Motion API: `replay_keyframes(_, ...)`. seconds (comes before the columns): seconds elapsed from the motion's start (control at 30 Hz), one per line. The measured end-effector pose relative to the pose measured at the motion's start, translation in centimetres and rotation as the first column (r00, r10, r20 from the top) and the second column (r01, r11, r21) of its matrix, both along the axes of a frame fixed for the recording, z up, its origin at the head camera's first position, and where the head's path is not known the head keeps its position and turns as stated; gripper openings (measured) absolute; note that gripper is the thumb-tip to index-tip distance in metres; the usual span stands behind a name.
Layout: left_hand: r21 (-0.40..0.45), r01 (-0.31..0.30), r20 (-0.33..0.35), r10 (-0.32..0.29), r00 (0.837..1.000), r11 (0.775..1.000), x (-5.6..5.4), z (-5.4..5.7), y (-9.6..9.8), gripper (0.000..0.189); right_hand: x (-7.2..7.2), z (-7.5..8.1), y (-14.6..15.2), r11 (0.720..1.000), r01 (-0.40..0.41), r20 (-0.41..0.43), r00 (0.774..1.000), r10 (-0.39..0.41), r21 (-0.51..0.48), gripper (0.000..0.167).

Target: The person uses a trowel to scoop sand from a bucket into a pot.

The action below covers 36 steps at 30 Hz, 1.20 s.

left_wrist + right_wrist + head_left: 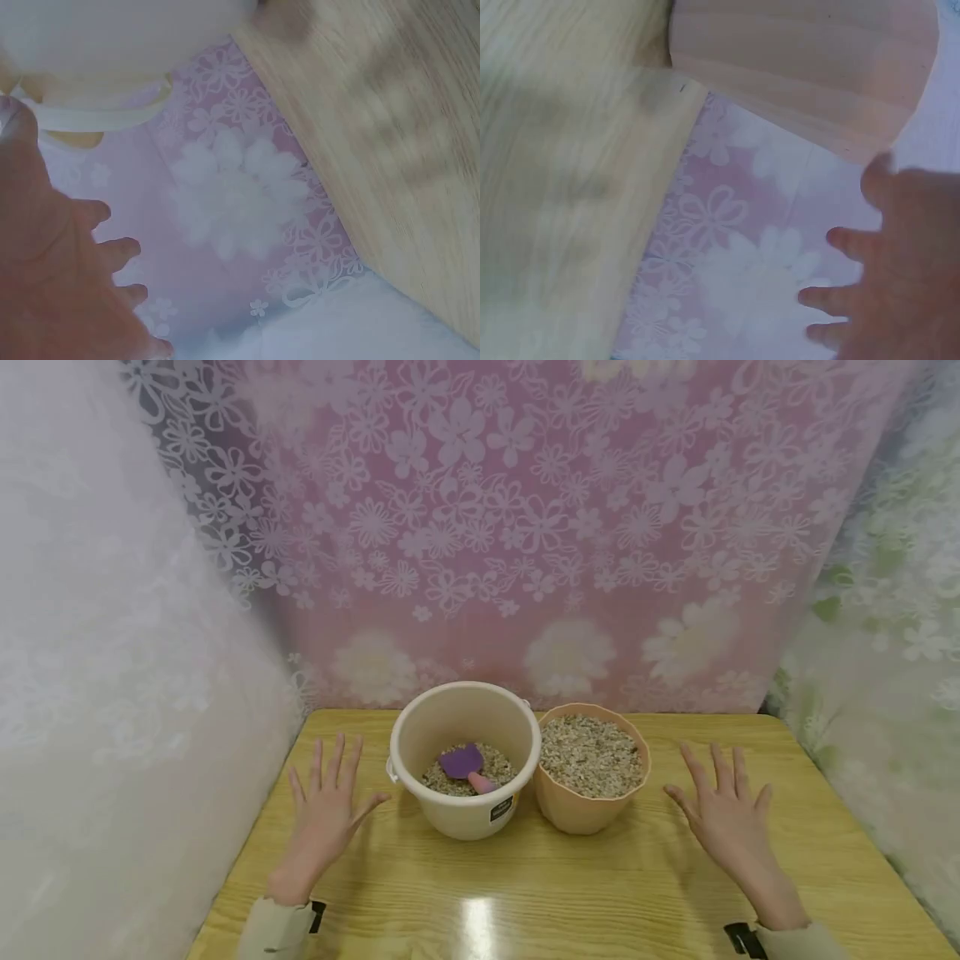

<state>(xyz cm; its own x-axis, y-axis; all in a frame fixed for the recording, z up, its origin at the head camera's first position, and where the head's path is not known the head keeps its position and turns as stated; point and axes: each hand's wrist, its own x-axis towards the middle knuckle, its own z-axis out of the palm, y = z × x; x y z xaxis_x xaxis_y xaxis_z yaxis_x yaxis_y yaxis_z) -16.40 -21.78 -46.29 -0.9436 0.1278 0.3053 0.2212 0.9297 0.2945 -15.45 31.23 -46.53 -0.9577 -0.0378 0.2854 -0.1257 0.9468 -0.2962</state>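
Note:
A cream bucket (467, 814) stands on the wooden table with a layer of grainy, gravel-like material (442, 783) at its bottom. On that layer lies a small scoop (462, 762) with a purple blade and a pinkish handle. Touching or nearly touching the bucket on its right is a peach faceted pot (581, 814), filled close to the rim with similar grains (592, 756). My left hand (324, 822) is spread left of the bucket, holding nothing. To the right of the pot, my right hand (727, 827) is likewise spread, its fingers apart and holding nothing.
The wooden table (480, 885) ends at a pink floral curtain (480, 543) behind the containers. Pale hangings flank it, a whitish one (135, 693) at left and a leafy-patterned one (885, 635) at right. The bucket's white handle (105, 116) hangs on its side.

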Motion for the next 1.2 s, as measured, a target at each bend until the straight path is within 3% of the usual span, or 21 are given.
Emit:
replay_keyframes(0.07, 0.013, -0.007, -0.042, 0.007, 0.999, 1.0, 0.0, 0.7, -0.2, 0.083, -0.2, 0.6, 0.0, 1.0, 0.015, -0.083, 0.996, -0.015, 0.0, 0.061)
replay_keyframes(0.17, 0.041, -0.004, -0.133, 0.009, 0.991, 0.999, -0.3, 2.3, -0.5, 0.063, -0.6, 2.0, -0.3, 1.0, 0.015, -0.247, 0.969, -0.016, -0.005, 0.044)
replay_keyframes(0.3, 0.054, 0.037, -0.289, -0.02, 0.957, 0.998, -0.9, 4.9, -0.8, 0.033, -1.3, 4.2, -1.6, 1.0, -0.003, -0.374, 0.927, 0.005, 0.008, 0.033)
replay_keyframes(0.4, 0.049, 0.068, -0.356, -0.046, 0.933, 0.997, -1.4, 7.1, -0.4, 0.026, -1.9, 5.8, -3.4, 0.999, -0.033, -0.421, 0.906, 0.04, 0.024, 0.033)
replay_keyframes(0.5, 0.032, 0.105, -0.371, -0.086, 0.925, 0.994, -1.8, 9.3, 0.9, 0.028, -2.7, 7.0, -5.8, 0.995, -0.094, -0.447, 0.89, 0.095, 0.025, 0.037)
replay_keyframes(0.6, -0.011, 0.169, -0.364, -0.161, 0.917, 0.986, -2.3, 10.8, 2.9, 0.029, -3.4, 7.5, -8.3, 0.986, -0.167, -0.412, 0.898, 0.155, 0.007, 0.045)
replay_keyframes(0.77, -0.087, 0.296, -0.271, -0.309, 0.912, 0.951, -3.5, 11.3, 6.6, 0.029, -4.4, 7.2, -12.1, 0.961, -0.273, -0.286, 0.919, 0.272, 0.034, 0.062)
replay_keyframes(0.83, -0.109, 0.343, -0.207, -0.359, 0.91, 0.933, -3.9, 10.9, 7.9, 0.029, -4.7, 6.6, -13.5, 0.951, -0.306, -0.24, 0.92, 0.31, 0.052, 0.067)
replay_keyframes(1.0, -0.167, 0.455, -0.002, -0.462, 0.887, 0.875, -5.0, 9.3, 10.8, 0.026, -5.1, 5.1, -16.2, 0.923, -0.368, -0.145, 0.913, 0.382, 0.114, 0.073)
replay_keyframes(1.1, -0.183, 0.512, 0.143, -0.493, 0.858, 0.839, -5.3, 8.2, 12.0, 0.024, -4.9, 4.5, -17.4, 0.907, -0.403, -0.068, 0.908, 0.413, 0.124, 0.072)
replay_keyframes(1.2, -0.121, 0.543, 0.283, -0.495, 0.821, 0.831, -5.5, 7.5, 12.6, 0.022, -4.6, 4.2, -18.1, 0.902, -0.417, -0.001, 0.908, 0.42, 0.109, 0.07)
